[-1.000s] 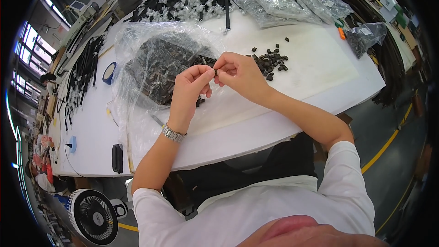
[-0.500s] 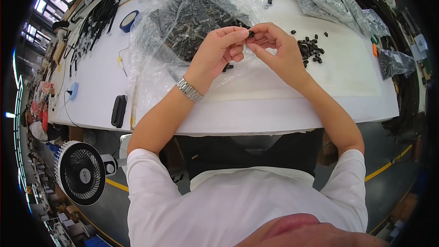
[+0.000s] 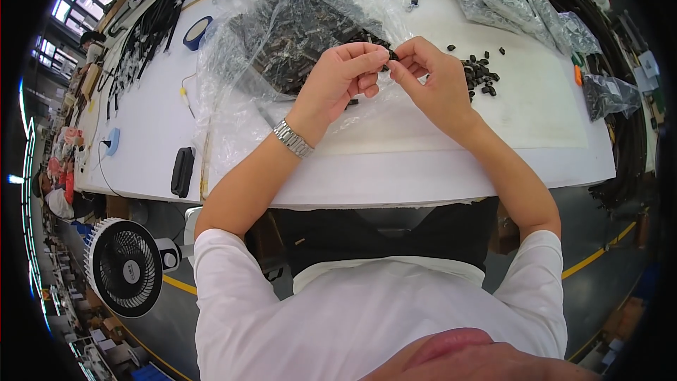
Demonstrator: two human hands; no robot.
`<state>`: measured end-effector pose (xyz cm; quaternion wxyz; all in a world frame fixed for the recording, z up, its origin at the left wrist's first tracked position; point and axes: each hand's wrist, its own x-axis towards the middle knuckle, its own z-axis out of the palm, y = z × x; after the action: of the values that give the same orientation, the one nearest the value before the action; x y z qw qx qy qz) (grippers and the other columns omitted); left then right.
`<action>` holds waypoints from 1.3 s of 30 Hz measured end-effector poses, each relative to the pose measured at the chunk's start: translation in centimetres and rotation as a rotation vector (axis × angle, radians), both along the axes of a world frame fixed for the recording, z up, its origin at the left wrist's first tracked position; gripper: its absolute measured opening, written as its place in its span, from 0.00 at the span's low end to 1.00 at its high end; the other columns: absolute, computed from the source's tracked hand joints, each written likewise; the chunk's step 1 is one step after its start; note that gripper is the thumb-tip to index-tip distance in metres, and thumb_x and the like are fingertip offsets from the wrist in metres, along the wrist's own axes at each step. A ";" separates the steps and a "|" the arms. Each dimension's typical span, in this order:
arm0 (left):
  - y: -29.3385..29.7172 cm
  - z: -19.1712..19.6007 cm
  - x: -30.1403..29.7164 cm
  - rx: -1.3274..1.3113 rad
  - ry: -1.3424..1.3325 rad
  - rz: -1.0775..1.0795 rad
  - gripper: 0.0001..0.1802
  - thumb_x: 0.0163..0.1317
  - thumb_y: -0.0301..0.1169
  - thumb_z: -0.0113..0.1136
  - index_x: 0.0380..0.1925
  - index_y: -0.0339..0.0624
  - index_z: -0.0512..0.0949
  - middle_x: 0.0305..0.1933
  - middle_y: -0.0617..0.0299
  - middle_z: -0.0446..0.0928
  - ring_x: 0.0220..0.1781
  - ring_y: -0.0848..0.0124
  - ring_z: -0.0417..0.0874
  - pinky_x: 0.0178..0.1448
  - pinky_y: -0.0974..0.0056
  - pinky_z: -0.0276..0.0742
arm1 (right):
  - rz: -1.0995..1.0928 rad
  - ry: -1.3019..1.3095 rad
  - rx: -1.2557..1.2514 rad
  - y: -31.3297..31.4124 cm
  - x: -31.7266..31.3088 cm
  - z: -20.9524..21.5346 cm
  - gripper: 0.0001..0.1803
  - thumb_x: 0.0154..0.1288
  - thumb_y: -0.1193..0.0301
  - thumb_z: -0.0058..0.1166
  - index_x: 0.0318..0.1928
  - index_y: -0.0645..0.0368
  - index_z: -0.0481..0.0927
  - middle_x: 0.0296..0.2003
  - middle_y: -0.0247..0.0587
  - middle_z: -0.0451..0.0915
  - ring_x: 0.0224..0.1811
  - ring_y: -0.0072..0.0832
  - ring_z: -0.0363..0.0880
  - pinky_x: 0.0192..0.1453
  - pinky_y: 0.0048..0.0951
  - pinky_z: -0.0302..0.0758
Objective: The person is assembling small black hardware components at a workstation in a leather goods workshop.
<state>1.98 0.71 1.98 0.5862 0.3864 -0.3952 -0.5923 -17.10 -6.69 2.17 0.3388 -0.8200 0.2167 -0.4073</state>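
Over the table, my left hand (image 3: pixel 345 74) and my right hand (image 3: pixel 434 81) meet at the fingertips. Between them they pinch a small black part (image 3: pixel 392 55), mostly hidden by the fingers; its exact kind is too small to tell. Behind my left hand lies a large clear plastic bag (image 3: pixel 233 49) full of small dark parts (image 3: pixel 296 28). A loose pile of small black parts (image 3: pixel 479 74) rests on the table to the right of my right hand. One more black piece (image 3: pixel 352 102) lies just below my left hand.
Along the back right are several filled clear bags (image 3: pixel 493 0). Black cables (image 3: pixel 151 28), a roll of blue tape (image 3: pixel 198 32) and a black case (image 3: pixel 183 171) lie on the left of the white table (image 3: pixel 395 176). A fan (image 3: pixel 127 267) stands below the left edge.
Both hands stay close together, with the fingertips shifted slightly to the right. The right thumb and fingers have closed in around the small black part.
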 end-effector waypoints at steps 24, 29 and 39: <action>-0.8 1.9 0.9 -0.195 -0.849 0.407 0.10 0.71 0.32 0.68 0.41 0.35 0.86 0.25 0.70 0.78 0.25 0.81 0.76 0.32 0.71 0.75 | -0.489 0.824 -0.427 -5.8 -4.9 2.1 0.08 0.66 0.71 0.58 0.36 0.62 0.85 0.31 0.49 0.87 0.35 0.49 0.86 0.43 0.49 0.81; 0.2 -1.2 0.6 -0.588 -1.556 0.381 0.15 0.64 0.25 0.67 0.51 0.42 0.84 0.48 0.56 0.83 0.53 0.58 0.83 0.57 0.57 0.80 | -0.427 0.619 -0.459 -4.3 -3.0 1.6 0.07 0.68 0.68 0.60 0.37 0.58 0.85 0.32 0.49 0.86 0.39 0.48 0.87 0.44 0.48 0.81; -0.7 -1.6 0.4 -0.596 -1.679 0.267 0.09 0.61 0.25 0.67 0.42 0.42 0.83 0.41 0.56 0.81 0.48 0.53 0.78 0.53 0.51 0.77 | -0.067 0.367 -0.422 -1.5 -0.8 -0.4 0.06 0.72 0.71 0.57 0.45 0.57 0.83 0.39 0.42 0.85 0.39 0.44 0.86 0.43 0.44 0.81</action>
<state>2.36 0.01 0.38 0.2443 0.5664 -0.7824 0.0851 -17.94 -8.22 1.77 0.1021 -0.9247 0.2120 -0.2994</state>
